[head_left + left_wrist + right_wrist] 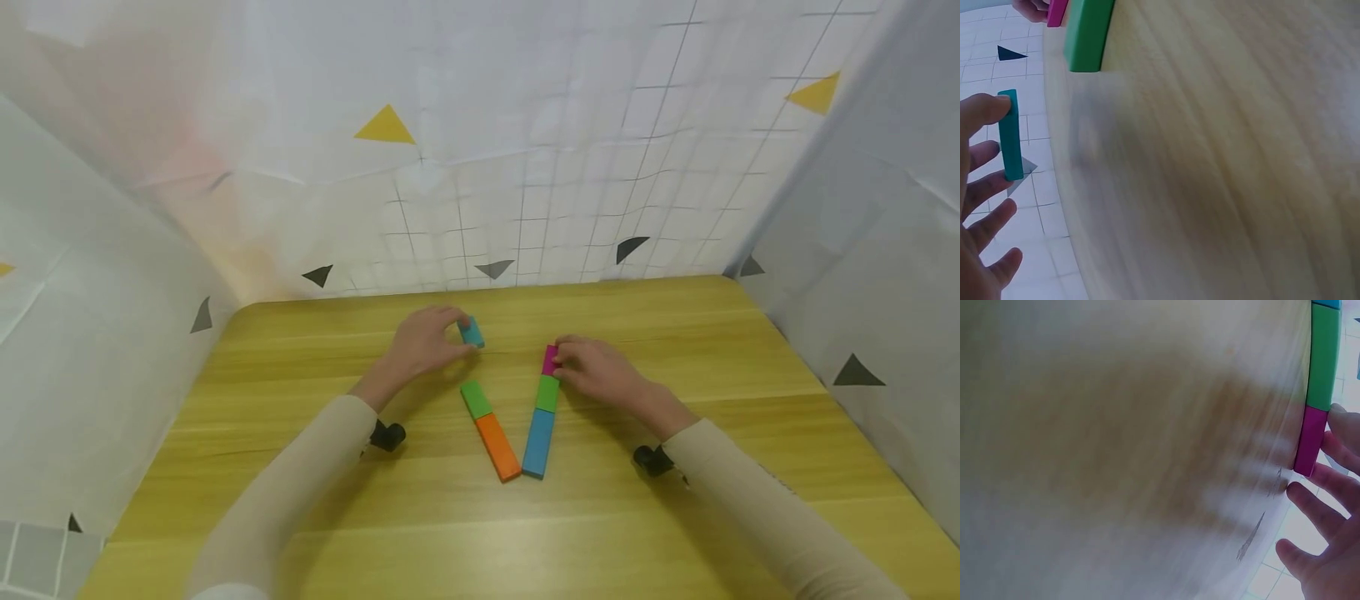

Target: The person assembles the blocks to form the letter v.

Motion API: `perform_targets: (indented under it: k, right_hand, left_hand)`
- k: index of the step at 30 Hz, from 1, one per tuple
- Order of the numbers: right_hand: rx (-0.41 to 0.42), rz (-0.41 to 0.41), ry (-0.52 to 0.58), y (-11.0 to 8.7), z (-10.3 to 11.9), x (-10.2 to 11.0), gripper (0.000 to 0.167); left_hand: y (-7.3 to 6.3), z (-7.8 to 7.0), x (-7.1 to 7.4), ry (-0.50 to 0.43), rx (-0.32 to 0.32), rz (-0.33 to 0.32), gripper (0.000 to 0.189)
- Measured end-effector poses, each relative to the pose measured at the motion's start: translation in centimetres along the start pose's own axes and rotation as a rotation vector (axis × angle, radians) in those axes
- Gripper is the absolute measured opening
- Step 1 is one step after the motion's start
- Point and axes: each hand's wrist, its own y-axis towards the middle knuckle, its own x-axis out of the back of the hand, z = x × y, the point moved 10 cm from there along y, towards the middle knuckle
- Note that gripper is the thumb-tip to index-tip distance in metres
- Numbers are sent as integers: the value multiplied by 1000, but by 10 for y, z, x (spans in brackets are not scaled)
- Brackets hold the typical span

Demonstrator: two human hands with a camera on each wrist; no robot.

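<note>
My left hand pinches a small teal block between thumb and fingertips, over the far part of the table. In the left wrist view the teal block spans from thumb to a finger, the other fingers spread. To the right, my right hand pinches a magenta block at the far end of a row. Behind that block come a green block and a longer blue block, end to end. A second slanted row has a green block and a longer orange block.
Both rows lie on a wooden table, their near ends close together like a V. White sheets with grid lines and triangles hang behind and at both sides. A dark wrist camera sits under the left sleeve, another by the right.
</note>
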Motion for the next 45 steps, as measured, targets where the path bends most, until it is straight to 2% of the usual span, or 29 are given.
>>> perform_targets:
  k: [8,19,32,45]
  right_hand:
    - [7,-9,-7,0,1,0,22]
    - [9,-6,-16,0,4,2,21]
    - [13,-13,5,0,4,3,19]
    - [28,-26,6,0,5,4,18]
  left_hand:
    - [-7,2,-3,13,3,19,40]
    - [-19,0,0,20,-3,19,40]
    - [-30,1,-8,16,-35,27,41]
    - [-37,4,-14,27,-33,30,41]
